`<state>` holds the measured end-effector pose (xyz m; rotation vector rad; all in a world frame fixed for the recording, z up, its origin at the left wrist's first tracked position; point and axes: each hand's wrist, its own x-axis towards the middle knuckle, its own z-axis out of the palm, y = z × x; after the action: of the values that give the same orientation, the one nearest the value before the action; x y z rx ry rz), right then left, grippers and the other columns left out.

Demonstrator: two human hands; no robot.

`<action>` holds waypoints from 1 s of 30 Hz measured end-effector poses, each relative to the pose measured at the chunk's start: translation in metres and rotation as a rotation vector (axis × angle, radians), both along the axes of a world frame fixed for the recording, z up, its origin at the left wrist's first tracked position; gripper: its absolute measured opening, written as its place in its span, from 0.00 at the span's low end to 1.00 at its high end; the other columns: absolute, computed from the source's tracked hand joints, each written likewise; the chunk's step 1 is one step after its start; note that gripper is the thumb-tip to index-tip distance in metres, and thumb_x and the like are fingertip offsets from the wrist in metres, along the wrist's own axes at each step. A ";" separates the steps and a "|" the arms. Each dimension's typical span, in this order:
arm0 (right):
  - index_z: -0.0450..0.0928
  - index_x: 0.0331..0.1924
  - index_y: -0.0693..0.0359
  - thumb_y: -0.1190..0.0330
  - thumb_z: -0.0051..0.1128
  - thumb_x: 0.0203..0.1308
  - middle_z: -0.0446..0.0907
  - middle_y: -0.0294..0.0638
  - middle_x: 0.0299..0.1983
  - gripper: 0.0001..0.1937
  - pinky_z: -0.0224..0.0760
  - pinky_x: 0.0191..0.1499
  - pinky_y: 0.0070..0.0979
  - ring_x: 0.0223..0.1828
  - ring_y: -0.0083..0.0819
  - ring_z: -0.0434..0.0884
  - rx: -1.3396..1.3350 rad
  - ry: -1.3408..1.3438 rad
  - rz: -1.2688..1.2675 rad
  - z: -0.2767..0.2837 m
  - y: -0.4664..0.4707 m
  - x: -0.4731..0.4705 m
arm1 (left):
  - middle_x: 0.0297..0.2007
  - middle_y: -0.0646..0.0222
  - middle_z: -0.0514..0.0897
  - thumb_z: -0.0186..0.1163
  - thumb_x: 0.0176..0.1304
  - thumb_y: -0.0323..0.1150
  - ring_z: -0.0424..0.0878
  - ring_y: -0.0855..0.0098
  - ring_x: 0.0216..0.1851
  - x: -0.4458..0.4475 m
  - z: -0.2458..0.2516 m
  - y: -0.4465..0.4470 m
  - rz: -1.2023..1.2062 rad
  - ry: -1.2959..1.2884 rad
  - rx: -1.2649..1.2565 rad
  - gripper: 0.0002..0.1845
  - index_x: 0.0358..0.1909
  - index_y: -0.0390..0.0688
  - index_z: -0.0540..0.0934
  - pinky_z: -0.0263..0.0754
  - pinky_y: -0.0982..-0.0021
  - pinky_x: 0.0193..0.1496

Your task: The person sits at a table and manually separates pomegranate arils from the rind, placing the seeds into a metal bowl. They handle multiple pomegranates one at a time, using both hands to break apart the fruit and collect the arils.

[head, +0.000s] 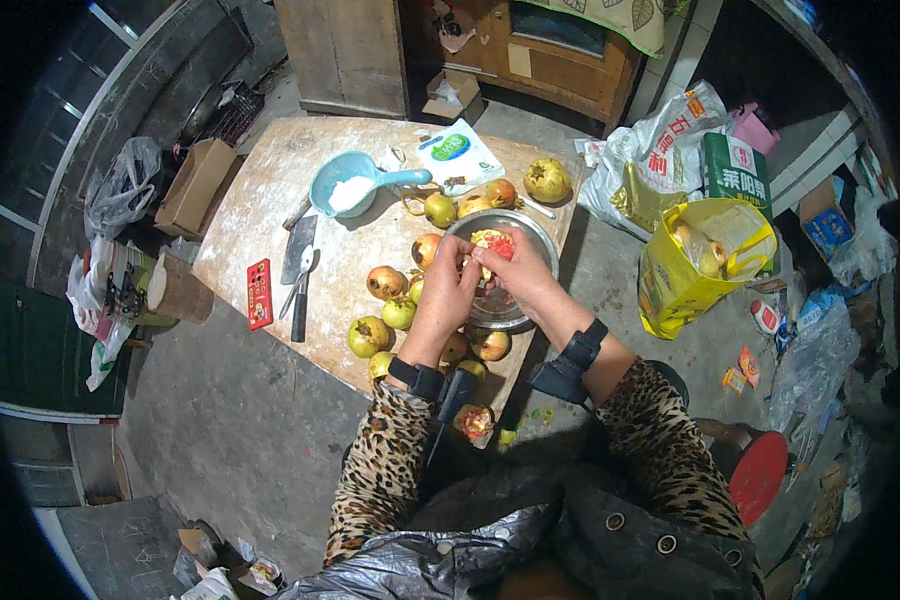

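Observation:
Over a stainless steel bowl [547, 244], a broken-open piece of pomegranate [495, 241] with red seeds and yellow rind is gripped by both of my hands. My left hand [451, 279] pinches its left side, while my right hand [521, 271] holds it from the right. Some loose seeds lie in the bowl, partly hidden under my hands. Whole pomegranates [368, 336] are spread left of the bowl and below it. An opened pomegranate [474, 421] with seeds showing rests by the table's near corner.
On the wooden table [270, 187] are a light-blue ladle [345, 161] holding white powder, a cleaver [300, 240], a spoon [307, 260], a red phone [259, 294] and a white printed pouch [461, 156]. A yellow bag [675, 281] of fruit and a woven sack [637, 165] stand right.

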<state>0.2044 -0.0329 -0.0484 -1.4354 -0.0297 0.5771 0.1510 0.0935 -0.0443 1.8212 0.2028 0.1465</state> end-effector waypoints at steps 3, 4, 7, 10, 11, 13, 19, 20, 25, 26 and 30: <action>0.60 0.59 0.65 0.66 0.64 0.59 0.75 0.44 0.46 0.28 0.76 0.33 0.21 0.38 0.24 0.77 -0.028 -0.055 0.021 0.004 0.000 -0.002 | 0.34 0.59 0.79 0.53 0.67 0.27 0.80 0.72 0.33 -0.002 0.000 0.002 0.004 -0.048 0.102 0.08 0.43 0.34 0.69 0.76 0.70 0.34; 0.60 0.59 0.65 0.66 0.64 0.59 0.75 0.45 0.46 0.29 0.76 0.32 0.21 0.38 0.23 0.77 -0.048 -0.049 0.024 0.005 -0.001 -0.002 | 0.34 0.59 0.79 0.52 0.67 0.27 0.79 0.73 0.32 -0.002 0.001 0.002 -0.003 -0.010 0.013 0.08 0.43 0.34 0.69 0.76 0.72 0.33; 0.59 0.59 0.67 0.64 0.65 0.58 0.76 0.44 0.45 0.31 0.75 0.30 0.18 0.34 0.22 0.78 0.033 0.006 0.118 0.008 -0.011 -0.001 | 0.35 0.63 0.77 0.50 0.69 0.27 0.78 0.77 0.31 -0.004 0.004 0.002 -0.032 0.066 -0.190 0.07 0.45 0.35 0.68 0.77 0.76 0.30; 0.59 0.60 0.68 0.64 0.66 0.57 0.77 0.42 0.42 0.33 0.73 0.27 0.17 0.29 0.20 0.77 0.099 -0.035 0.133 0.006 -0.011 0.002 | 0.38 0.66 0.75 0.47 0.71 0.28 0.76 0.78 0.32 -0.003 0.008 0.004 -0.079 0.062 -0.237 0.07 0.47 0.37 0.67 0.79 0.76 0.31; 0.59 0.59 0.68 0.64 0.66 0.57 0.77 0.42 0.40 0.32 0.72 0.26 0.17 0.28 0.19 0.77 0.068 -0.073 0.137 0.005 -0.011 0.003 | 0.38 0.66 0.75 0.47 0.71 0.28 0.77 0.78 0.33 -0.003 0.009 0.005 -0.083 0.060 -0.214 0.08 0.48 0.37 0.67 0.79 0.76 0.32; 0.60 0.59 0.68 0.65 0.65 0.57 0.78 0.40 0.37 0.31 0.71 0.24 0.17 0.25 0.19 0.77 -0.032 -0.120 0.134 0.002 -0.010 0.003 | 0.39 0.66 0.75 0.47 0.71 0.28 0.77 0.78 0.33 -0.004 0.011 0.004 -0.087 0.064 -0.227 0.08 0.48 0.37 0.67 0.79 0.76 0.32; 0.62 0.58 0.69 0.67 0.62 0.59 0.78 0.40 0.35 0.27 0.70 0.23 0.16 0.24 0.19 0.77 -0.013 -0.216 0.130 -0.005 -0.009 0.004 | 0.38 0.66 0.76 0.47 0.71 0.28 0.77 0.77 0.34 -0.004 0.004 0.007 -0.056 0.063 -0.222 0.08 0.49 0.37 0.67 0.80 0.75 0.32; 0.62 0.58 0.69 0.67 0.62 0.59 0.78 0.40 0.35 0.27 0.70 0.23 0.16 0.24 0.19 0.77 0.016 -0.170 0.124 -0.005 -0.008 0.006 | 0.38 0.67 0.75 0.47 0.71 0.28 0.77 0.77 0.34 -0.003 0.002 0.009 -0.049 0.059 -0.165 0.08 0.49 0.37 0.67 0.80 0.75 0.32; 0.60 0.60 0.67 0.69 0.59 0.62 0.77 0.40 0.36 0.26 0.71 0.24 0.16 0.25 0.19 0.76 0.128 0.037 0.112 -0.007 -0.005 0.008 | 0.36 0.64 0.77 0.50 0.69 0.28 0.78 0.74 0.33 -0.003 -0.002 0.012 0.007 0.036 -0.081 0.09 0.47 0.37 0.68 0.80 0.73 0.33; 0.60 0.60 0.66 0.69 0.59 0.62 0.77 0.40 0.37 0.26 0.71 0.24 0.15 0.26 0.19 0.76 0.202 0.070 0.107 -0.007 -0.004 0.007 | 0.35 0.61 0.78 0.52 0.67 0.28 0.79 0.72 0.33 -0.004 -0.001 0.011 0.024 0.037 -0.055 0.10 0.46 0.36 0.69 0.79 0.71 0.32; 0.59 0.60 0.64 0.67 0.60 0.62 0.76 0.40 0.39 0.27 0.69 0.25 0.15 0.28 0.19 0.74 0.209 0.164 0.064 -0.005 -0.001 0.002 | 0.34 0.52 0.80 0.55 0.64 0.28 0.82 0.59 0.35 -0.007 0.006 0.001 0.022 -0.062 0.104 0.10 0.44 0.35 0.70 0.76 0.65 0.38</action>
<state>0.2064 -0.0335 -0.0539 -1.1845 -0.0060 0.7218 0.1439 0.0947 -0.0382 1.9155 0.1741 0.2328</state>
